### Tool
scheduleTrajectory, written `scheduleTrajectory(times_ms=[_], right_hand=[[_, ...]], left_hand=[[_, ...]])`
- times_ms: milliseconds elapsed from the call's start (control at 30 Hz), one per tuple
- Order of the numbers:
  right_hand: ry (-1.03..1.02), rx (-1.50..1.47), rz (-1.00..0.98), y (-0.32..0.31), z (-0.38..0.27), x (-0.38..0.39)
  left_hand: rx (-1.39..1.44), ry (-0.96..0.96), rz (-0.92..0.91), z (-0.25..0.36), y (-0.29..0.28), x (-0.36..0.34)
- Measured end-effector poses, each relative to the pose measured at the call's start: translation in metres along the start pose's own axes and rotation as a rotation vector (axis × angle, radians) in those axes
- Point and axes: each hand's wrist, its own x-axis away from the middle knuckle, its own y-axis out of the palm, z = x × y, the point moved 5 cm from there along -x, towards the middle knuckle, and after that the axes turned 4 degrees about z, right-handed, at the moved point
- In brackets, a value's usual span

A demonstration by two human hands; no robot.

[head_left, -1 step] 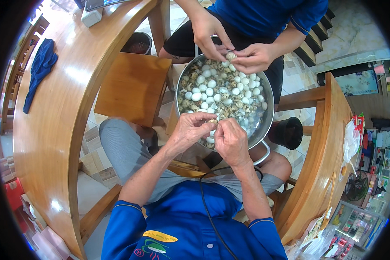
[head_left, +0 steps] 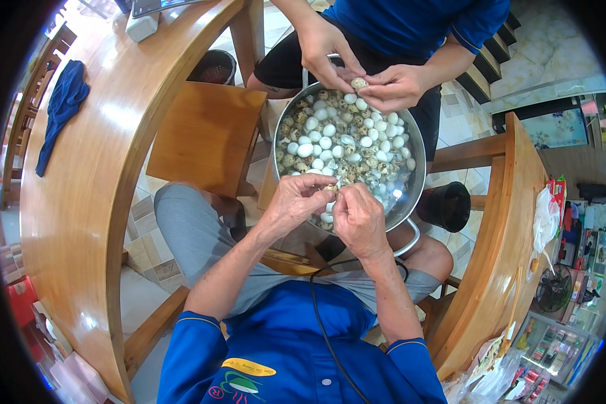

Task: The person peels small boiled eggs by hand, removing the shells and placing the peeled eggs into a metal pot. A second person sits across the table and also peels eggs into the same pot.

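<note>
Over the near rim of a large metal pot, my left hand pinches a speckled quail egg between thumb and fingers. My right hand is closed, its fingertips pressed together at the right side of that same egg; its thumb tip is partly hidden. Inside the pot lie many peeled white eggs mixed with speckled unpeeled ones and bits of shell. Across the pot, a co-worker's two hands hold another speckled egg above the far rim.
A wooden stool stands left of the pot, beside a long wooden table with a dark blue cloth. A black bin sits to the right, near another wooden table. A black cable hangs over my shirt.
The co-worker's fingers and egg have shifted very slightly. My own hands stay in place on their egg.
</note>
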Motion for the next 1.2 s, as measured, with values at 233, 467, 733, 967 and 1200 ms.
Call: scheduleTrajectory(times_ms=[233,467,733,967,1200], right_hand=[[0.023,-0.029,0.035,0.000,0.004,-0.002],[0.179,0.006,0.022,-0.001,0.029,0.002],[0.327,-0.288,0.025,-0.001,0.024,0.006],[0.279,-0.344,0.044,-0.003,0.012,-0.001],[0.235,-0.274,0.054,0.000,0.011,0.000]], left_hand=[[0.022,-0.023,-0.040,-0.003,-0.001,-0.002],[0.303,-0.064,-0.105,-0.007,0.001,-0.002],[0.372,-0.006,-0.099,-0.005,0.000,-0.002],[0.276,0.035,-0.077,-0.004,0.001,-0.002],[0.057,0.074,-0.026,-0.007,-0.001,-0.002]])
